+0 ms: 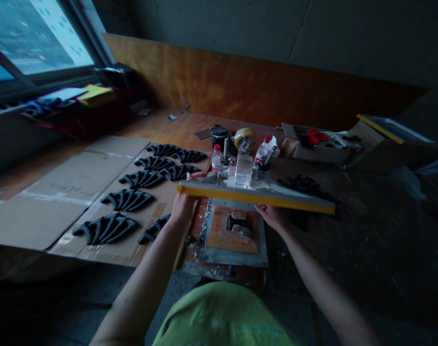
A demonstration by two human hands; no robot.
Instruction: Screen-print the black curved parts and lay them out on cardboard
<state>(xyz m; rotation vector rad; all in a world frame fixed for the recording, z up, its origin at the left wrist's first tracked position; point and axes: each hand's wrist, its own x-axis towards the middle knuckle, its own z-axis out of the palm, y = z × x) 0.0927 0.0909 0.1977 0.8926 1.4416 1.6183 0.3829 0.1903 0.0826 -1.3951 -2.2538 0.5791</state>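
A screen-printing frame (255, 196) with a yellow front edge is tilted up over the work station. My left hand (185, 204) is closed around its left end. Under the front edge, my right hand (271, 215) grips it right of the middle; some of its fingers are hidden beneath. Below the frame lies a grey metal base plate (260, 257) bearing a brown wooden board (219, 235). On that board sits a small black part (237, 222) between light blocks, with neither hand on it. A clamp-like metal holder (243, 170) stands behind the frame.
Several fanned groups of black curved parts (109, 228) lie on cardboard (75, 185) to the left. More black pieces (305, 187) are heaped at right. Behind stand red-capped bottles (216, 158), a black tub (219, 136), a tape roll (244, 137) and a cardboard box (314, 153).
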